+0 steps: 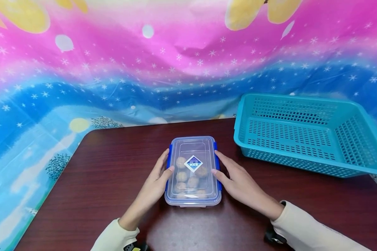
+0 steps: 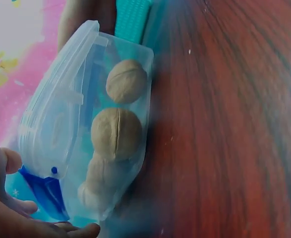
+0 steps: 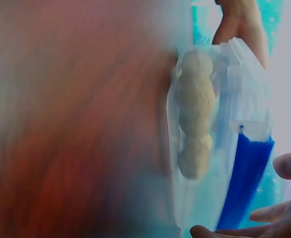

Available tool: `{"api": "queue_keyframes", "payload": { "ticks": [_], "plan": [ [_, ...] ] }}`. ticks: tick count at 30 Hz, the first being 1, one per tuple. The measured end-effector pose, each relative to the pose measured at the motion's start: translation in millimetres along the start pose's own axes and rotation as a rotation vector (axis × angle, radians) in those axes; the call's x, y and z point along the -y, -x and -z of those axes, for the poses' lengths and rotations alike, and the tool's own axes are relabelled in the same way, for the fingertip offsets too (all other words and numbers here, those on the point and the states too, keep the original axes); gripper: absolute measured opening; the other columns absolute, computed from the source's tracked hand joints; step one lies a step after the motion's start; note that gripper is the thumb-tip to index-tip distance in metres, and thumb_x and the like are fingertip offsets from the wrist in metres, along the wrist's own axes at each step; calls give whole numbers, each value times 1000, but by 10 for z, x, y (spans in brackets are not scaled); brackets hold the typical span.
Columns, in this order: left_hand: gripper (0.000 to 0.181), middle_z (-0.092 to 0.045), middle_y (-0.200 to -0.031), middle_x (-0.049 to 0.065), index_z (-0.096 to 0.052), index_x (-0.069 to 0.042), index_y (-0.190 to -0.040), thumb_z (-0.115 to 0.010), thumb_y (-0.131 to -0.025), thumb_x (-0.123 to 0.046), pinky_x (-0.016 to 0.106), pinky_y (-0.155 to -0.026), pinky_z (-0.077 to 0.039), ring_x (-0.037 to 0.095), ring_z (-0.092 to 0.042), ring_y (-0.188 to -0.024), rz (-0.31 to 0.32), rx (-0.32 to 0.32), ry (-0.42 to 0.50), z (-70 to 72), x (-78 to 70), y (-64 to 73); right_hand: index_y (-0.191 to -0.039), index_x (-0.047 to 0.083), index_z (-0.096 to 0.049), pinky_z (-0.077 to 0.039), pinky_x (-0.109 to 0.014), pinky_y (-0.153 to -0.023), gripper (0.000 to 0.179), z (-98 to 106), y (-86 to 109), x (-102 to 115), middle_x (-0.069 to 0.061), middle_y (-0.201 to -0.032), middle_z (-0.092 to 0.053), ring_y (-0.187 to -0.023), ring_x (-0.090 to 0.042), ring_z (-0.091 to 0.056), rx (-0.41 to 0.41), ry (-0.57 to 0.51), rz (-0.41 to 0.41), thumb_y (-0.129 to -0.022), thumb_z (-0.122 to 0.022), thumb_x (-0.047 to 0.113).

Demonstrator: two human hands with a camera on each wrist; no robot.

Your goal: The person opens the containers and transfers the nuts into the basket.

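A clear plastic food container (image 1: 193, 197) with blue side clasps lies on the table, its transparent lid shut and bearing a blue-and-white diamond label (image 1: 193, 164). Several walnuts (image 2: 116, 133) show through its walls, also in the right wrist view as a row of walnuts (image 3: 196, 114). My left hand (image 1: 155, 177) lies along the left side, fingers extended by the blue clasp (image 2: 45, 193) and thumb at the lid's edge. Mirroring it, my right hand (image 1: 238, 179) rests along the right side, fingers stretched out near the other blue clasp (image 3: 247, 173).
A turquoise perforated basket (image 1: 301, 153) stands at the back right of the dark red-brown wooden table (image 1: 113, 157). Behind the table hangs a pink and blue patterned cloth (image 1: 176, 69). Pale sleeves (image 1: 308, 226) cover both forearms.
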State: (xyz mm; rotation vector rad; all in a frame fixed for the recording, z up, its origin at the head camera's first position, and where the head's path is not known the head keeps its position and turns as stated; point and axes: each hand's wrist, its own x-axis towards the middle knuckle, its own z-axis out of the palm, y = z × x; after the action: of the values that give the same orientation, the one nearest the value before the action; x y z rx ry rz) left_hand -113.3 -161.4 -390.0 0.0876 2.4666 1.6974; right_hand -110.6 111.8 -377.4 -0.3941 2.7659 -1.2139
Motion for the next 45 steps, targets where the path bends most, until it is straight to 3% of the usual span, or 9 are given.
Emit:
{"api": "queue_keyframes", "payload": {
  "ticks": [7,10,14,32,45],
  "plan": [
    [63,-12,-177,5,-16,-33,-169,-45,-113,-26,63,-127,-16,36,-13,-163,39,48,132,-53,35,-9,-170,33,-9,-24,-64,-125,74,-96,-87,34,-9,-177,-16,-161,-38,-21,105,-272,-189,-110,-50,42],
    [63,-10,-177,3,-14,-37,-169,-42,-113,-26,65,-127,-12,35,-9,-163,58,54,168,-83,46,-11,-169,39,-4,-17,-62,-127,74,-159,-97,51,-4,-178,-9,-163,-34,-12,101,-377,-244,-110,-49,42],
    [62,-9,-178,2,-13,-39,-169,-40,-114,-27,66,-127,-10,35,-8,-163,69,40,179,-125,52,-18,-169,38,-4,-13,-62,-128,72,-238,-104,82,-4,-178,-8,-163,-34,-12,61,-440,-260,-111,-47,41],
    [54,-18,-176,2,-21,-47,-166,-36,-115,-35,74,-121,-21,42,-23,-159,63,-7,110,-167,80,-17,-168,42,-3,-15,-65,-127,68,-360,-106,42,-1,-178,-8,-162,-36,-17,33,-426,-235,-113,-41,39],
    [54,-15,-177,2,-19,-47,-166,-34,-115,-37,72,-123,-15,39,-17,-161,45,25,127,-151,85,-16,-168,43,-3,-18,-66,-126,68,-361,-98,31,-4,-178,-10,-160,-38,-20,35,-442,-219,-113,-42,39]
  ]
}}
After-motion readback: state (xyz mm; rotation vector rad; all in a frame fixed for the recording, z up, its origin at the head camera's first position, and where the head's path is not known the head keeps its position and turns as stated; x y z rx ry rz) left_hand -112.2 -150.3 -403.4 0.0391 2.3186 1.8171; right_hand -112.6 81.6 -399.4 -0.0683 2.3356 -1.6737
